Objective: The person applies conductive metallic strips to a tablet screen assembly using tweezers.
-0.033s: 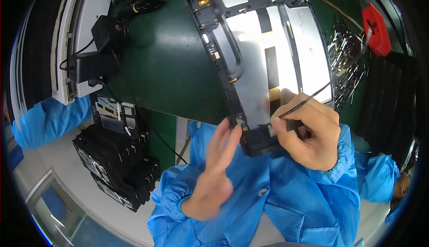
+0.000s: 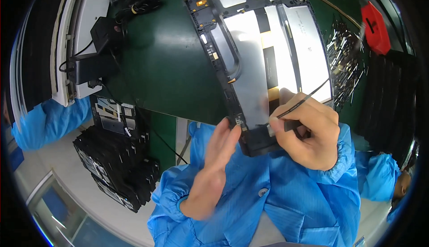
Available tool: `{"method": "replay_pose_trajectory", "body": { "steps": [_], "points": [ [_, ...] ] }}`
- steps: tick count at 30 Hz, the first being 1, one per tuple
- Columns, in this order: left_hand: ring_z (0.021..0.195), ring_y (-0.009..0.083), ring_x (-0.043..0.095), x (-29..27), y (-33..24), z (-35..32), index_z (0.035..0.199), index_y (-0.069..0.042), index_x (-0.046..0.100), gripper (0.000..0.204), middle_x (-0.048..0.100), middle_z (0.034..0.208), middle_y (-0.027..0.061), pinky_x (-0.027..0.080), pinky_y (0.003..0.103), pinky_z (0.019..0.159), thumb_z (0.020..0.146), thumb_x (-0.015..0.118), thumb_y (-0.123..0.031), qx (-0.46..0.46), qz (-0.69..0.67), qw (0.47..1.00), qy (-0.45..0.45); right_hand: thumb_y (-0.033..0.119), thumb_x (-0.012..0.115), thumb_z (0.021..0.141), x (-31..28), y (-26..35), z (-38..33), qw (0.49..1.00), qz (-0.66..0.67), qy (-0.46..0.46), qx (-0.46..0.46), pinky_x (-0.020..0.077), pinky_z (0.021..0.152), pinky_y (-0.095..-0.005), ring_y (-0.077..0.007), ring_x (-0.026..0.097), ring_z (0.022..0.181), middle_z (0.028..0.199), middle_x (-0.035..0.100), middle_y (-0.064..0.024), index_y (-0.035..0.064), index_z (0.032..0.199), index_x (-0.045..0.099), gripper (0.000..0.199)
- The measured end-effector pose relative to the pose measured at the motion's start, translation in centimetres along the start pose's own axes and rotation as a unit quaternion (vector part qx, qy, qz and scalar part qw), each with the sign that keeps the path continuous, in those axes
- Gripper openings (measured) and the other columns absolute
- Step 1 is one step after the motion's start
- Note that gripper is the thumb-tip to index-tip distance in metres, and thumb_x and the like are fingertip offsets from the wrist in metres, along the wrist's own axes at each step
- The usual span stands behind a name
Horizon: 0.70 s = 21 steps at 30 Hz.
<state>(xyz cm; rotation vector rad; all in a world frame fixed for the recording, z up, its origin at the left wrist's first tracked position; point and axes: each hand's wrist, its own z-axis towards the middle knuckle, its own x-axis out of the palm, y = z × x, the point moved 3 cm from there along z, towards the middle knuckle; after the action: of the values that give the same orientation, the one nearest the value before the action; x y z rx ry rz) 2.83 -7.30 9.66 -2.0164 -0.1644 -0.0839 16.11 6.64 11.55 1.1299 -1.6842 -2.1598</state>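
An opened tablet (image 2: 250,68) with silvery battery panels and a black frame lies slanted in front of me, its lower end close to my body. My right hand (image 2: 308,133) pinches a thin black cable (image 2: 308,97) between thumb and fingers over the tablet's lower end. From there the cable runs up and to the right, toward a heap of strips. A small pale piece shows by the thumb tip; I cannot make out what it is. My left hand (image 2: 212,171) is open, fingers stretched out, its fingertips at the tablet's lower left edge beside a small circuit board.
Loose thin strips (image 2: 346,64) lie heaped right of the tablet, below a red block (image 2: 375,28). Black power adapters (image 2: 96,64) and cables sit at left on the green table (image 2: 165,59). Several similar units (image 2: 109,157) are stacked lower left. Other people's blue sleeves (image 2: 51,122) show at both sides.
My left hand's fingers have drawn closer together at the tablet's edge. The tablet has shifted very slightly to the left. My right hand stays almost in place.
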Motion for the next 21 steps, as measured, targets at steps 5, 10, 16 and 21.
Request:
{"method": "replay_pose_trajectory", "body": {
  "steps": [5,10,16,21],
  "points": [
    [0.137,0.0219,0.019,-0.7,-0.3,0.6,0.126,0.008,0.042,0.061,0.015,0.149,0.0163,0.022,0.033,0.108,0.097,0.024,-0.042,-0.017,-0.287,0.958,-0.004,-0.002,0.066,0.062,0.7,-0.7,-0.1,0.997,-0.024,-0.007,-0.074,0.0479,0.054,-0.0339,-0.0293,0.058,0.063,0.076,0.055,-0.0134,-0.0029,0.081,0.059,0.020],
    [0.128,0.0265,0.030,-1.9,2.1,2.2,0.096,-0.002,0.052,0.037,0.031,0.139,0.0176,0.023,0.037,0.103,0.094,0.037,-0.036,0.032,-0.263,0.964,-0.038,-0.002,0.065,0.060,1.4,0.3,0.6,0.995,-0.089,0.011,-0.044,0.0462,0.054,-0.0342,-0.0281,0.056,0.062,0.073,0.053,-0.0120,-0.0018,0.077,0.058,0.019],
    [0.109,0.0217,0.042,-2.0,1.9,3.7,0.089,-0.003,0.058,0.010,0.045,0.116,0.0155,0.029,0.033,0.095,0.086,0.056,-0.011,0.160,-0.062,0.980,-0.105,-0.001,0.065,0.061,1.3,0.7,0.7,0.992,-0.117,0.031,-0.030,0.0459,0.054,-0.0350,-0.0280,0.056,0.064,0.073,0.052,-0.0113,-0.0004,0.076,0.057,0.017],
    [0.099,0.0200,0.046,-2.2,2.0,4.1,0.090,-0.002,0.058,0.008,0.048,0.108,0.0140,0.033,0.031,0.090,0.084,0.057,-0.007,0.182,-0.017,0.975,-0.123,0.005,0.065,0.065,1.4,0.7,0.6,0.989,-0.127,0.065,-0.023,0.0475,0.058,-0.0369,-0.0297,0.055,0.069,0.077,0.050,-0.0120,0.0003,0.079,0.056,0.018]
  ]
}}
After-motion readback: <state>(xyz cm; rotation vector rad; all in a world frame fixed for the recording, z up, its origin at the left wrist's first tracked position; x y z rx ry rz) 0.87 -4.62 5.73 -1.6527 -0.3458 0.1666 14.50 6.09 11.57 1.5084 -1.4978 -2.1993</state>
